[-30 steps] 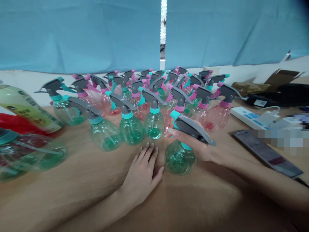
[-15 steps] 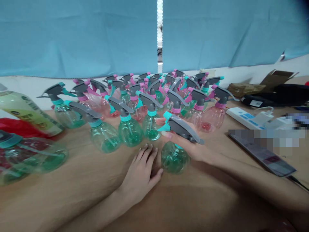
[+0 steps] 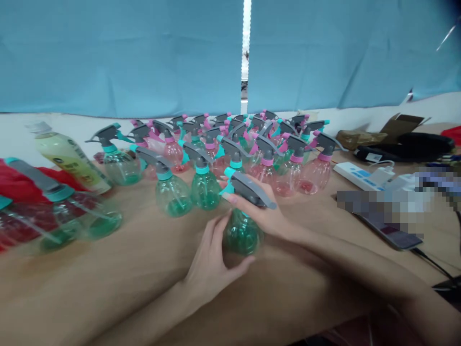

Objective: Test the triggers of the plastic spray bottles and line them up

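Observation:
A clear green spray bottle [image 3: 242, 236] with a grey and turquoise spray head stands upright between my hands. My right hand [image 3: 268, 214] is closed around its neck, just under the spray head. Curved about the lower body from the left is my left hand [image 3: 212, 254], its thumb across the near side and its fingers on the left side. Just behind are another green spray bottle [image 3: 205, 190] and a green one with its head tilted [image 3: 173, 194]. Several pink spray bottles [image 3: 317, 170] stand in the group farther back.
At the left, more green bottles [image 3: 104, 223] lie or lean by a red cloth [image 3: 21, 180] and a large labelled bottle [image 3: 74, 156]. On the right are a power strip [image 3: 360, 177], a phone [image 3: 382, 223] with a cable, and an open carton [image 3: 401, 127]. A blue curtain [image 3: 126, 57] hangs behind.
My left hand has gone from lying flat on the table to cupping the bottle. The right hand and bottle have shifted left in view, while the other bottles shifted mostly right as the camera turned.

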A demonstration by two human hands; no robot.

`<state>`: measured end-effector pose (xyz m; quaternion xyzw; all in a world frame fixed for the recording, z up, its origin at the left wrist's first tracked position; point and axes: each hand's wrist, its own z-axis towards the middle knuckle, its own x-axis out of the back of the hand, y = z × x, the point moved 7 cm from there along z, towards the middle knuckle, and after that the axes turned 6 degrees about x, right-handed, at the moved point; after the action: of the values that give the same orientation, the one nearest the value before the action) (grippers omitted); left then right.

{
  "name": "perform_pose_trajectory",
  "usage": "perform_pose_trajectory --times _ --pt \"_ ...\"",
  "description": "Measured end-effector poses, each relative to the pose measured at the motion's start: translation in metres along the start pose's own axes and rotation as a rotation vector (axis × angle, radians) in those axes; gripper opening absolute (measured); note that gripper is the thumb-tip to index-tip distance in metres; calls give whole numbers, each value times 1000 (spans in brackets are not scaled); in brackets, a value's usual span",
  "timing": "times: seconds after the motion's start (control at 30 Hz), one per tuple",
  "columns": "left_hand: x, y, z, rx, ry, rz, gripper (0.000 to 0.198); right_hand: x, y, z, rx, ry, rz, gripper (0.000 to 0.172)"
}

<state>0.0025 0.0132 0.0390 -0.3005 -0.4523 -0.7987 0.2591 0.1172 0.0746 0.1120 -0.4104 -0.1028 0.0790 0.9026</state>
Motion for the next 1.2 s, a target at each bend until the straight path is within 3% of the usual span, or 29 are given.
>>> perform_pose_trajectory --times 0.3,0.47,0.57,0.63,0.77,0.87,1.0,1.2 --pt "72 -30 -43 136 254 138 63 -108 -23 7 95 -100 10 27" --pt "115 -48 -68 98 358 297 57 -151 -37 16 263 -364 -122 37" --pt "136 -60 -75 113 379 385 59 -153 -41 19 362 -575 -260 54" --pt "148 -66 -75 113 400 449 62 -145 -43 23 416 -639 -362 57" --pt "164 -80 -61 169 387 559 61 -122 -56 49 554 -431 -646 33" --pt "169 -89 -44 202 364 623 60 -116 -58 74 546 -300 -882 33" --pt "173 -95 -26 196 354 744 59 -125 -47 99 442 -312 -1089 49" --pt "179 -97 -8 212 313 901 60 -139 -25 112 267 -375 -1308 60"
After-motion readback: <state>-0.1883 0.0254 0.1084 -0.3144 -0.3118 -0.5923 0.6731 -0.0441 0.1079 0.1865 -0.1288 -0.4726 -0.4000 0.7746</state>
